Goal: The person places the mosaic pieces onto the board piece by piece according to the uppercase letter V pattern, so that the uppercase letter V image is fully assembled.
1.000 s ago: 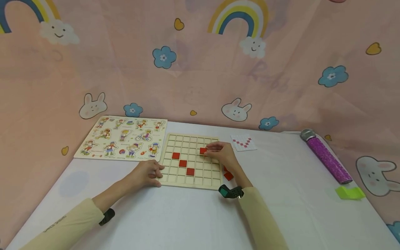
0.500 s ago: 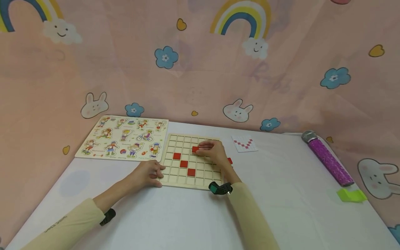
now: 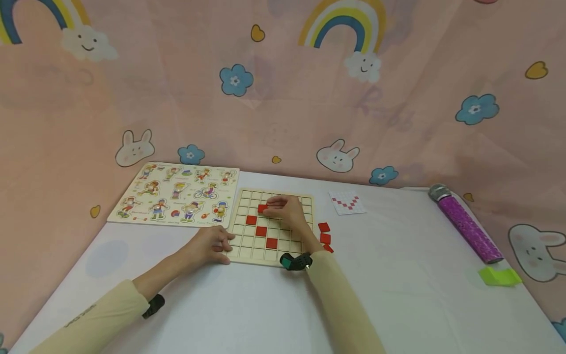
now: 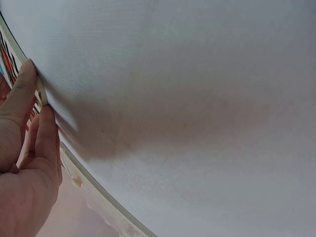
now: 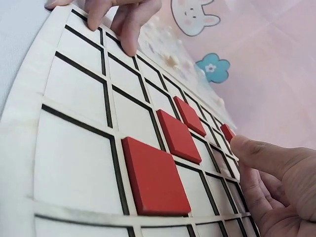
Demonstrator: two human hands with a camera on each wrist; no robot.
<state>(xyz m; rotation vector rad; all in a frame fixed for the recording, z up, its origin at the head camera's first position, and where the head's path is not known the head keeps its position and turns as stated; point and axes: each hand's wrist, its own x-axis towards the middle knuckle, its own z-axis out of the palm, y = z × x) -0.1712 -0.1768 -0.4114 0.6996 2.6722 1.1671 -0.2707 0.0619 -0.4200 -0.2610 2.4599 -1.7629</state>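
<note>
From where I stand I count seven square red tiles: three set tiles (image 3: 261,231) in a diagonal run on the one wooden grid board (image 3: 283,248), three loose tiles (image 3: 325,239) on the white tabletop (image 3: 420,255) just beside its right edge, and one held tile (image 3: 263,208). There is one pattern card (image 3: 347,203) with a red tick shape, one purple microphone (image 3: 466,223), one bright green paper (image 3: 499,277), and one picture board (image 3: 159,222) bearing eleven little sporting figures. The right hand's (image 3: 286,212) grip is a pinch of thumb and fingers on the held tile, over the upper part of the grid; the left hand's (image 3: 208,245) grip is closed lightly on the grid board's near left corner.

The right wrist view shows what the head view can't: the held tile tilted at the fingertips, and the left fingertips (image 5: 130,43) bent over onto the cells. I cannot tell whether the held tile touches the board. The left wrist view gives the board's thin pale edge. The tiles look flat, plain and evenly red, with crisp corners and a visible thickness
</note>
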